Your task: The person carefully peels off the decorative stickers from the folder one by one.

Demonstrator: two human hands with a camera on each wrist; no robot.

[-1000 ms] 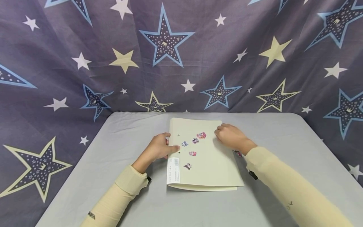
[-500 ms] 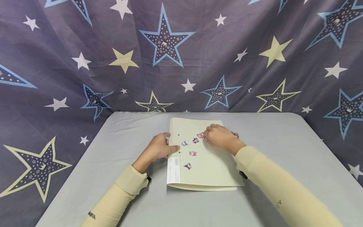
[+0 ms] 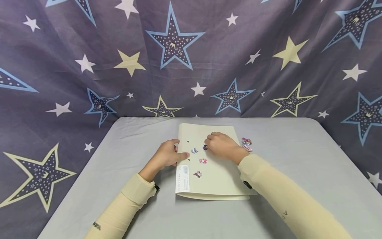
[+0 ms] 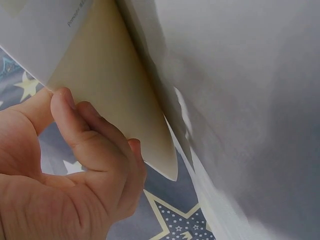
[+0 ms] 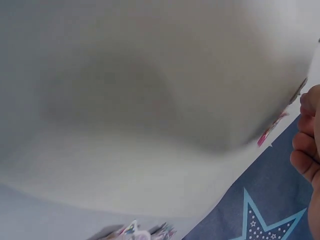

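A cream file folder (image 3: pixel 221 179) lies on the table, a white label along its left edge. My left hand (image 3: pixel 168 154) grips that edge, thumb on top; the left wrist view shows my fingers (image 4: pixel 90 145) curled beside the folder (image 4: pixel 115 95). Over the folder's upper right part is my right hand (image 3: pixel 222 146), fingertips at a dark character sticker (image 3: pixel 205 147). Its fingers (image 5: pixel 304 150) look curled in the right wrist view, near a pink sticker (image 5: pixel 272 128); I cannot tell whether they pinch anything. A blue sticker (image 3: pixel 194 150), a pink-red one (image 3: pixel 203 161) and a brownish one (image 3: pixel 197 174) dot the cover.
Right of the folder, colourful stickers (image 3: pixel 246 143) lie on the grey table cover (image 3: pixel 292 146), partly behind my right sleeve (image 3: pixel 277 186). A star-patterned curtain (image 3: pixel 191 66) hangs behind the table and at its sides.
My right hand has moved left from the folder's right edge, past the pink-red upper sticker, to the dark one. Stickers right of the folder have come into view. The left hand stays put.
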